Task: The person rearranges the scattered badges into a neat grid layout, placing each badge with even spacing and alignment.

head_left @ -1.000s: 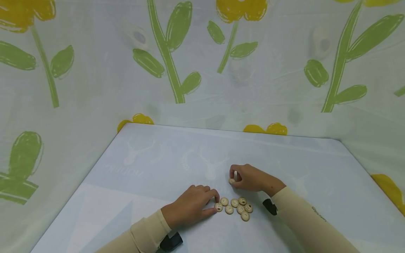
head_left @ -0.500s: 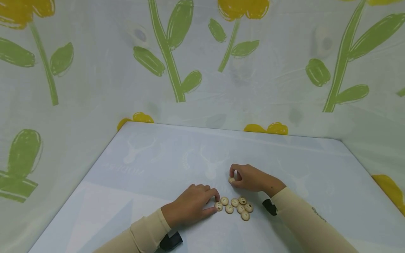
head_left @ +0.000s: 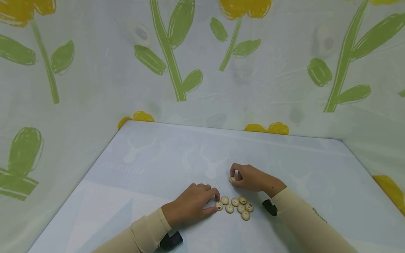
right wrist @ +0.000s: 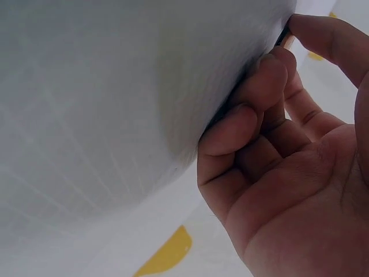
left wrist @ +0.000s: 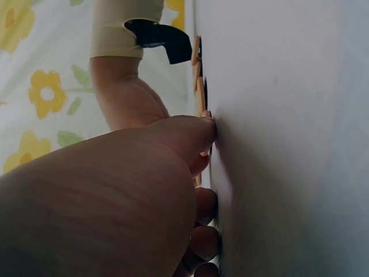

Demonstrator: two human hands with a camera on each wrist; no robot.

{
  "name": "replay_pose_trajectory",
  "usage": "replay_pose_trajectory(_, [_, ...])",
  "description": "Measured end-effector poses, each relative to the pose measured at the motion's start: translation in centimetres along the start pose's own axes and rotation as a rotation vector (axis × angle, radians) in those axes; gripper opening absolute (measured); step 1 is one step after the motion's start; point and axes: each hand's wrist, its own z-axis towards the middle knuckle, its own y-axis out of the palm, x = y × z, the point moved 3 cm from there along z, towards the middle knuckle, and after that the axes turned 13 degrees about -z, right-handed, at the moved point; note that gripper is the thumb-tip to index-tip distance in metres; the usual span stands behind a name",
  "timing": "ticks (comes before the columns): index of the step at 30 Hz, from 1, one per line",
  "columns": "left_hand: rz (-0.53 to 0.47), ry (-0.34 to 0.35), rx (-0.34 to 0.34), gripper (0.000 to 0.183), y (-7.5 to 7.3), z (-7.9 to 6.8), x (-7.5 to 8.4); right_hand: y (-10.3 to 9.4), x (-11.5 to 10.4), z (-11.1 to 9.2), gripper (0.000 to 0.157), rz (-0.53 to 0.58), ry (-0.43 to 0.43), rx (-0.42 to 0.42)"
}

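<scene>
My left hand [head_left: 193, 205] rests on the table with thumb and index finger pinching a small round wooden button [head_left: 219, 206] that has dark marks on its face. Farther back and to the right, my right hand [head_left: 251, 177] pinches another wooden button [head_left: 232, 179] against the tabletop. Between and in front of the hands lies a loose cluster of several like wooden buttons [head_left: 241, 208], some touching each other. In the left wrist view the left thumb [left wrist: 193, 135] hides most of its button. The right wrist view shows the right hand's other fingers [right wrist: 230, 130] curled against the table.
A pale table [head_left: 164, 147] with faint deer prints spreads around the hands. Behind it hangs a white cloth [head_left: 104, 70] with green leaves and yellow flowers. A black wrist device [head_left: 171, 241] sits under the left cuff, another black wrist device [head_left: 270, 207] under the right.
Both hands keep their pinches at nearly the same spots. The whole head view shifts very slightly; the button cluster stays as it was.
</scene>
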Motion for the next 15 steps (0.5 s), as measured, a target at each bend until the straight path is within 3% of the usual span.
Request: replay_pose_trajectory(15, [-0.005, 0.005, -0.008, 0.022, -0.3, -0.1, 0.2, -0.4, 1.3, -0.8, 0.033, 0.158, -0.014, -0.047])
